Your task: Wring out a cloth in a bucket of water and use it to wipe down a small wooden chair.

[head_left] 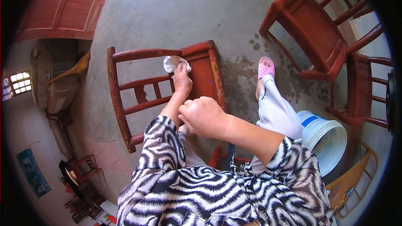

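A red wooden chair [205,73] with worn paint is in front of me, its slatted backrest [144,109] to the left and its seat to the right. At the edge of the seat next to the backrest, my left hand [183,83] presses a white cloth [172,63], its fingers closed on it. My right hand [204,116] is a fist, near my left forearm and over the near side of the seat. What lies inside or under this fist is hidden.
More red chairs [310,33] stand on the right. A white bucket [331,142] is beside my leg, and my foot wears a pink slipper [266,68]. Dark wet patches [289,83] mark the concrete floor. A broom [77,68] leans at the left wall.
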`<state>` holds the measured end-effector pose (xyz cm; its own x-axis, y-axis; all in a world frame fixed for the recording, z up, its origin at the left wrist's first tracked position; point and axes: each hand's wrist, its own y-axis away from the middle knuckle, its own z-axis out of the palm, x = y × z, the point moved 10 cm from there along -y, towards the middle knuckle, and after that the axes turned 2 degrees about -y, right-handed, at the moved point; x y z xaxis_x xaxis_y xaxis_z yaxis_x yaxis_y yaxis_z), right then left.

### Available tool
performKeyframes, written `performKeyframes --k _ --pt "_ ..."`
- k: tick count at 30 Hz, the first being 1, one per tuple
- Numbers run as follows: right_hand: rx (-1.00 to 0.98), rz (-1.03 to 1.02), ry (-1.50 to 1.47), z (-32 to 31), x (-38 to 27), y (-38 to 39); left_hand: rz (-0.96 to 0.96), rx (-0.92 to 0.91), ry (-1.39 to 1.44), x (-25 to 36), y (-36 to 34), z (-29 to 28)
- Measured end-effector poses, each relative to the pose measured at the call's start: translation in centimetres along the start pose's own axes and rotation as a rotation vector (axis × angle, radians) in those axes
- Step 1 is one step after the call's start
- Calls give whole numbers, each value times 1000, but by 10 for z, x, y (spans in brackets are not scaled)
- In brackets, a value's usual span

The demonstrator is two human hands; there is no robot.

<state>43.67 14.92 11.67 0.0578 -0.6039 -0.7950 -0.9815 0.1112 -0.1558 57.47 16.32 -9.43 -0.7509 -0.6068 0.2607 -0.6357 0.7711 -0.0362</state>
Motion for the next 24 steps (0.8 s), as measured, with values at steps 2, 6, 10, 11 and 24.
performKeyframes --k 2,6,10,11,24 --pt "10 8 -3 1 2 0 89 -112 21 20 1 8" --pt "39 -13 -21 -5 0 1 252 -40 -281 63 -42 -35" --pt "36 5 -5 -8 4 2 148 -207 -724 44 -83 -25" --pt "39 13 -2 -11 6 2 99 -351 -797 38 -87 -13" --pt "33 7 -22 -27 0 4 -23 69 -522 43 -88 3"
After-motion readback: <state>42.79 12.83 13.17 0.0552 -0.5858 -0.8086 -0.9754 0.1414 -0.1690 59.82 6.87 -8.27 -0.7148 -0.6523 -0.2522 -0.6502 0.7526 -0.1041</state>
